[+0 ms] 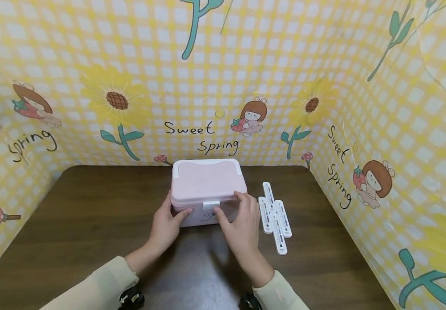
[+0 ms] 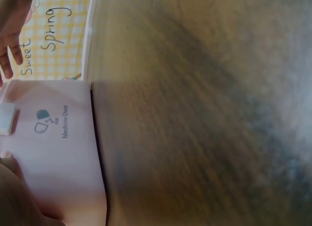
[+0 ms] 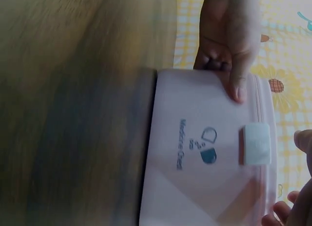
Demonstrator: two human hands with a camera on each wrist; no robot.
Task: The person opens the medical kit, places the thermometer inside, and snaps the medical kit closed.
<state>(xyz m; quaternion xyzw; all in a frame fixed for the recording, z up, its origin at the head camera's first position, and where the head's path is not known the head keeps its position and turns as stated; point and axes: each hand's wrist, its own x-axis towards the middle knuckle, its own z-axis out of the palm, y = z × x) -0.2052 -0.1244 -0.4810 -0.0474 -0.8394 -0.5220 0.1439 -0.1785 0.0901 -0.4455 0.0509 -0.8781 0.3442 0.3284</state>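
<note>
A pale pink medicine chest (image 1: 207, 181) with a white-edged lid stands on the table, its white front latch (image 1: 211, 205) down over the seam. "Medicine Chest" and a capsule picture mark its front, plain in the right wrist view. My left hand (image 1: 164, 227) holds the chest's left end, with the thumb on the front and the other fingers round the side. My right hand (image 1: 242, 224) is at the right front, thumb tip beside the latch and fingers spread over the lid's right corner. The right wrist view has these right fingers (image 3: 282, 210) loosely bent around the lid edge.
Several flat white strips (image 1: 279, 234) with small print lie in a cluster right of the chest. The dark wooden table (image 1: 102, 206) is walled at the back and sides by a yellow checked cloth (image 1: 149, 86) printed with flowers. A dark band is on each wrist.
</note>
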